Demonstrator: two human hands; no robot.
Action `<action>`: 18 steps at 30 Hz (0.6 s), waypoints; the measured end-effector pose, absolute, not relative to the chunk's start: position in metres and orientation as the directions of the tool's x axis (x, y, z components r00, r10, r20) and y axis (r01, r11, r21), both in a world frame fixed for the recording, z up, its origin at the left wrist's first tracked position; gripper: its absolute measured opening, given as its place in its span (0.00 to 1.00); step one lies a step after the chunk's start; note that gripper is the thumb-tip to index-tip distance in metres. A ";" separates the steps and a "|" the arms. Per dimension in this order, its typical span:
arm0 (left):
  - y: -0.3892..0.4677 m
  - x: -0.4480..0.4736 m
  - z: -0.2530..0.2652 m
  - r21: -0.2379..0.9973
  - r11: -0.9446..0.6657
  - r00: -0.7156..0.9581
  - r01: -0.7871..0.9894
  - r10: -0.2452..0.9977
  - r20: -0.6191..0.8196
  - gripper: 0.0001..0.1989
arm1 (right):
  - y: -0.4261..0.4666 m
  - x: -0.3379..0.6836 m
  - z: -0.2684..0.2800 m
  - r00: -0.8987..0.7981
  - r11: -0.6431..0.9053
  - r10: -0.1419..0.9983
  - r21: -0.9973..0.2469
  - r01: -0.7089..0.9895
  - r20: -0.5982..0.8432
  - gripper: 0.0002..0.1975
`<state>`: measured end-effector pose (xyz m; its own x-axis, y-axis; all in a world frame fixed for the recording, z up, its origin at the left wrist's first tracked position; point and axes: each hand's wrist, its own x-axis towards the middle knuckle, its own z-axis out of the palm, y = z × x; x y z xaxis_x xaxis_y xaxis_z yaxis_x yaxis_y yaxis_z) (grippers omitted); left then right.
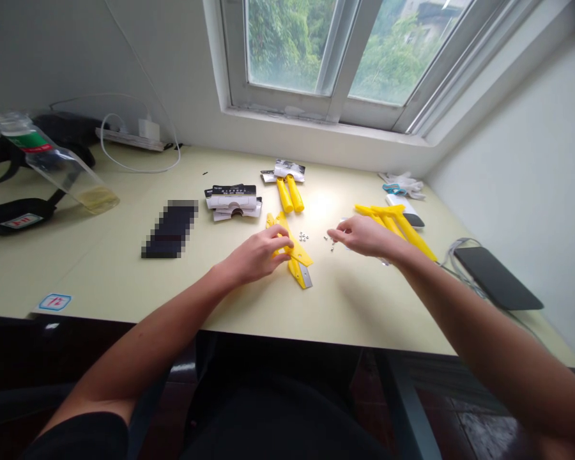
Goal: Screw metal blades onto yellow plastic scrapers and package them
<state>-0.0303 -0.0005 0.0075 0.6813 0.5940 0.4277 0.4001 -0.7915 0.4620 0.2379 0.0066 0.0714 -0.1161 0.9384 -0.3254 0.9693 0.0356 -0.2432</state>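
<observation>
My left hand (pixel 261 254) has its fingers curled around a yellow plastic tool part (pixel 300 253), which lies over another yellow piece. A flat metal blade (pixel 306 276) sticks out at the lower end of these pieces. My right hand (pixel 359 235) is closed in a pinch just above several small screws (pixel 333 248) on the table. Anything between its fingertips is too small to make out. Several small nuts (pixel 303 236) lie between the two hands. Beyond my right wrist are more yellow plastic parts (pixel 414 236), partly covered by the arm.
Two yellow handles (pixel 290 195) with card packaging (pixel 290 170) lie toward the window. Folded black-and-white cards (pixel 234 201) and a blurred-out dark rectangle (pixel 170 229) are at left. Farther left leans a plastic bottle (pixel 62 166). A black tablet-like slab (pixel 498 278) with cables lies at right.
</observation>
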 end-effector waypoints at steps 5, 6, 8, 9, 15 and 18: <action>-0.007 -0.027 0.014 0.451 -0.814 0.600 0.366 0.577 0.555 0.03 | -0.020 0.203 0.086 -0.347 0.103 0.840 -0.506 0.857 -0.417 0.26; -0.009 -0.027 0.015 0.456 -0.817 0.577 0.353 0.574 0.581 0.04 | -0.022 0.198 0.088 -0.376 0.091 0.821 -0.552 0.829 -0.429 0.24; -0.010 -0.026 0.017 0.475 -0.819 0.531 0.321 0.571 0.626 0.06 | -0.022 0.197 0.093 -0.420 0.048 0.790 -0.637 0.769 -0.447 0.21; -0.010 -0.026 0.018 0.487 -0.818 0.508 0.307 0.573 0.643 0.06 | -0.022 0.202 0.096 -0.433 0.029 0.781 -0.667 0.745 -0.450 0.20; -0.010 -0.027 0.023 0.519 -0.791 0.475 0.324 0.611 0.633 0.06 | -0.014 0.301 0.144 -0.388 -0.035 0.715 -0.583 0.812 -0.582 0.19; -0.009 -0.028 0.021 0.527 -0.779 0.519 0.340 0.623 0.586 0.06 | -0.006 0.362 0.170 -0.145 -0.217 0.722 -0.421 0.881 -0.677 0.17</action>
